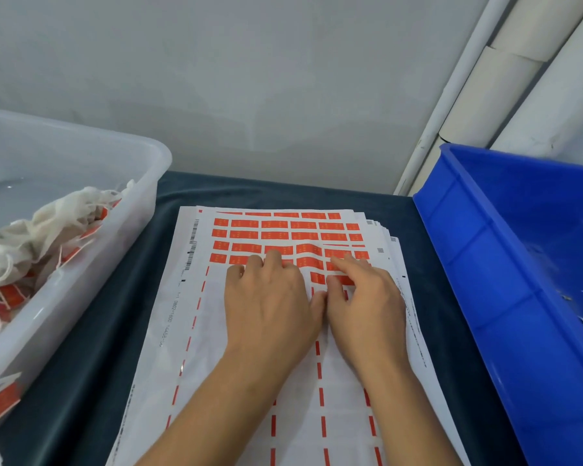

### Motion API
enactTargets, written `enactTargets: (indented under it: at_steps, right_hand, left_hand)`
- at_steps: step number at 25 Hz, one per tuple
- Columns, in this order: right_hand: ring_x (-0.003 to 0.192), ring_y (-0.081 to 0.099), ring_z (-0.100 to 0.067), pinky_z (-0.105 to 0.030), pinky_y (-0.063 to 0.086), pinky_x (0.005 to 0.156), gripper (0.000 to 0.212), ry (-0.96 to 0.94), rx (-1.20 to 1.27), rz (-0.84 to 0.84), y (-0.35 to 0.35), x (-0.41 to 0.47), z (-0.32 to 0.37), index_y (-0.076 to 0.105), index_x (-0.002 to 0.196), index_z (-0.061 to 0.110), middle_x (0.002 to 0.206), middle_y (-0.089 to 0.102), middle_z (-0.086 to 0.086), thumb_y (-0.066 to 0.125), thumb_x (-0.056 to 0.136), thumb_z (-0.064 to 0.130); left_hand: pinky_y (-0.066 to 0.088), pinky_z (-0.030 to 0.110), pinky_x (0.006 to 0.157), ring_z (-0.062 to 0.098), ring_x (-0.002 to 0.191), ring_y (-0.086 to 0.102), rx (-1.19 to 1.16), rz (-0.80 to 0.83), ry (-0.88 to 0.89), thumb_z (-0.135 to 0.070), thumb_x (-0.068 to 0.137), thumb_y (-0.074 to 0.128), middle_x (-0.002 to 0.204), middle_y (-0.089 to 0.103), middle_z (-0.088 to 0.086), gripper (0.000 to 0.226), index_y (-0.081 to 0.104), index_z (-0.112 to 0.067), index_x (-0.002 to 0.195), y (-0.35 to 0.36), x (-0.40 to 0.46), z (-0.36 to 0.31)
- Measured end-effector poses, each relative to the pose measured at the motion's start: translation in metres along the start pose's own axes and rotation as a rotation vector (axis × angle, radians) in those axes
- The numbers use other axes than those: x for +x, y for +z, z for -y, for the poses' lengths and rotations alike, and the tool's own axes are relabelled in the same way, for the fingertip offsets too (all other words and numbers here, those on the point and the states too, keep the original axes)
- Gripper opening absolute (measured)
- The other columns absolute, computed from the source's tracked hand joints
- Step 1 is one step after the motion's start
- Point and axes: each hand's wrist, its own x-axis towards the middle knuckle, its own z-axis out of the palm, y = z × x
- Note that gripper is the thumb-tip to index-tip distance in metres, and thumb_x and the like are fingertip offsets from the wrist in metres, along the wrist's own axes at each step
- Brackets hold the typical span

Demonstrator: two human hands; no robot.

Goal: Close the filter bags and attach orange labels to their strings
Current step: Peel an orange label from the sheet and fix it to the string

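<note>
A stack of white label sheets (196, 334) lies on the dark cloth in front of me. Its far half carries rows of orange labels (288, 234); the near half shows only orange dashes where labels are gone. My left hand (270, 307) rests flat on the sheet, fingertips pressing the nearest orange row. My right hand (364, 304) lies beside it, its thumb and forefinger at the edge of an orange label (317, 278), where the sheet buckles up slightly. White filter bags (31, 230) with strings and orange tags fill the clear bin at left.
The clear plastic bin (81, 274) stands at the left edge of the table. A blue plastic crate (505, 250) stands at the right, close to the sheets. A grey wall and white pipes (505, 79) rise behind. Dark cloth (108, 331) shows between bin and sheets.
</note>
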Motion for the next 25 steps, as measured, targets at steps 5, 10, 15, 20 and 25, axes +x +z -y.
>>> enactTargets:
  at_steps: [5, 10, 15, 20, 25]
  right_hand:
    - [0.125, 0.057, -0.01, -0.026, 0.044, 0.103, 0.025, -0.045, 0.048, -0.008, 0.0, 0.001, 0.002, 0.076, 0.122, 0.028, 0.133, 0.068, 0.01, 0.066, 0.099, 0.032]
    - [0.114, 0.056, -0.002, -0.005, 0.033, 0.092, 0.021, -0.085, 0.111, 0.009, -0.002, 0.001, 0.004, 0.078, 0.117, 0.028, 0.122, 0.07, 0.015, 0.065, 0.101, 0.024]
    - [0.119, 0.052, -0.002, -0.015, 0.037, 0.102, 0.028, -0.1, 0.149, 0.101, -0.006, 0.0, 0.005, 0.074, 0.126, 0.028, 0.129, 0.066, 0.014, 0.055, 0.105, 0.024]
    - [0.112, 0.051, -0.002, -0.018, 0.043, 0.096, 0.023, -0.044, 0.106, 0.048, -0.005, -0.001, 0.01, 0.075, 0.12, 0.03, 0.123, 0.063, 0.014, 0.062, 0.102, 0.032]
    - [0.095, 0.059, -0.004, -0.007, 0.039, 0.083, 0.017, -0.01, 0.125, 0.034, -0.005, -0.001, 0.012, 0.078, 0.11, 0.024, 0.117, 0.068, 0.009, 0.065, 0.1, 0.03]
  left_hand:
    - [0.042, 0.044, 0.113, 0.02, 0.127, 0.055, -0.107, -0.029, 0.022, -0.072, 0.094, 0.048, 0.136, 0.062, -0.008, 0.052, 0.068, -0.038, 0.128, 0.0, 0.002, 0.002]
    - [0.046, 0.038, 0.104, 0.012, 0.116, 0.05, -0.338, -0.078, -0.002, -0.067, 0.088, 0.066, 0.122, 0.062, -0.014, 0.041, 0.076, -0.041, 0.118, 0.002, 0.01, 0.012]
    - [0.053, 0.039, 0.1, 0.012, 0.111, 0.055, -0.428, -0.052, -0.022, -0.057, 0.086, 0.075, 0.111, 0.073, -0.017, 0.032, 0.081, -0.036, 0.111, 0.004, 0.018, 0.016]
    - [0.058, 0.043, 0.094, 0.015, 0.106, 0.061, -0.508, -0.031, -0.049, -0.054, 0.085, 0.079, 0.102, 0.076, -0.017, 0.029, 0.083, -0.034, 0.105, 0.008, 0.022, 0.018]
    - [0.059, 0.04, 0.091, 0.015, 0.106, 0.061, -0.546, -0.01, -0.044, -0.057, 0.083, 0.08, 0.105, 0.075, -0.019, 0.03, 0.083, -0.036, 0.105, 0.012, 0.024, 0.019]
